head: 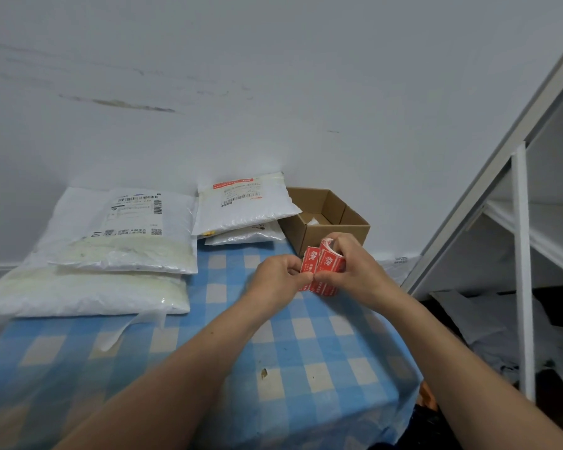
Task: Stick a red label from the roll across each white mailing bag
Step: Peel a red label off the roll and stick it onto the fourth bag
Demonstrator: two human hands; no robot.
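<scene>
Just right of the frame's centre, the right hand (pixel 351 267) grips the roll of red labels (pixel 330 258) above the checked tablecloth (pixel 306 345), while the left hand (pixel 280 277) pinches the loose label strip (pixel 307 264) at its left edge. Behind the roll sits an open cardboard box (pixel 329 219). White mailing bags (pixel 117 241) lie stacked at centre left; another bag (pixel 244 206), top centre, already carries a red label.

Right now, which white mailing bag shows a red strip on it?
The back bag next to the cardboard box: a red strip runs above its barcode label. The two large bags stacked at left show none.
</scene>
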